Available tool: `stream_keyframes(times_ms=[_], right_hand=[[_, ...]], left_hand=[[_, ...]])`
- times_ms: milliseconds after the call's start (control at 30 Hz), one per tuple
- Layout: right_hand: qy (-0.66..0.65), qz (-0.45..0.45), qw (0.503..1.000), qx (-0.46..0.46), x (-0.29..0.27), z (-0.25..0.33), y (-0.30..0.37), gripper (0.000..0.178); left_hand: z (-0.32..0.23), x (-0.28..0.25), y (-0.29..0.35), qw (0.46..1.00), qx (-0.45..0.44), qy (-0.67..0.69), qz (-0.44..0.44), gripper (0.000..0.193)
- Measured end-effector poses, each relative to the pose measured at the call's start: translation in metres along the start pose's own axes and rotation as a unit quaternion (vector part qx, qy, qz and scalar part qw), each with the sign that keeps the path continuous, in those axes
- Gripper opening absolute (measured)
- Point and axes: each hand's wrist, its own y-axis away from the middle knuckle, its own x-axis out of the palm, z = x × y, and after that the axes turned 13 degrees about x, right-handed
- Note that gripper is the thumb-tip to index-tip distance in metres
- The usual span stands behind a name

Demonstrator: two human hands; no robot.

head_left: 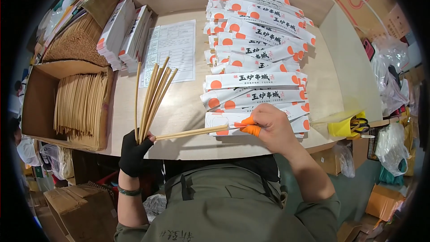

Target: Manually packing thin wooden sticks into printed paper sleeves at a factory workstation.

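My left hand [133,154], in a black glove, is closed round a fan of several wooden chopsticks [154,101] that point up and away. From the same hand a pair of chopsticks [190,132] reaches right, its tips by my right fingers. My right hand [274,130] wears orange finger covers and pinches the end of what looks like a white paper chopstick sleeve [234,125]; how far the tips enter it is hard to see. Beneath and beyond lies a broad pile of white paper sleeves [251,80] with orange dots and dark print.
A cardboard box [107,107] of loose chopsticks stands at the left, with a bulk stack of sticks [76,45] behind. Bundled sleeves [115,29] and a printed sheet [174,49] lie on the table. Scissors [359,124] sit in a yellow holder [341,128] at the right edge.
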Motion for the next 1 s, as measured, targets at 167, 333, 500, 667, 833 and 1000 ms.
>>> stream_keyframes(times_ms=[167,333,500,667,833,1000], right_hand=[[0.087,-0.034,0.986,-0.135,0.006,0.008,-0.007,0.019],[0.174,-0.082,0.941,-0.278,0.041,0.047,-0.037,0.028],[0.252,-0.1,0.929,-0.253,0.025,0.016,-0.026,0.017],[0.298,-0.068,0.915,-0.264,0.049,-0.009,0.007,0.016],[0.16,-0.121,0.956,-0.216,0.048,-0.013,0.007,0.015],[0.061,-0.075,0.995,-0.027,0.027,-0.005,-0.005,0.015]], left_hand=[[0.001,0.008,-0.011,0.998,0.064,0.012,0.006,0.016],[-0.05,0.108,-0.023,0.908,0.061,0.412,-0.045,0.029],[-0.014,0.076,-0.05,0.977,0.064,0.174,-0.102,0.021],[0.006,0.081,-0.031,0.985,0.064,0.096,-0.13,0.026],[0.01,0.073,-0.017,0.99,0.029,0.074,-0.118,0.022],[0.006,0.057,-0.006,0.993,-0.02,0.099,-0.061,0.021]])
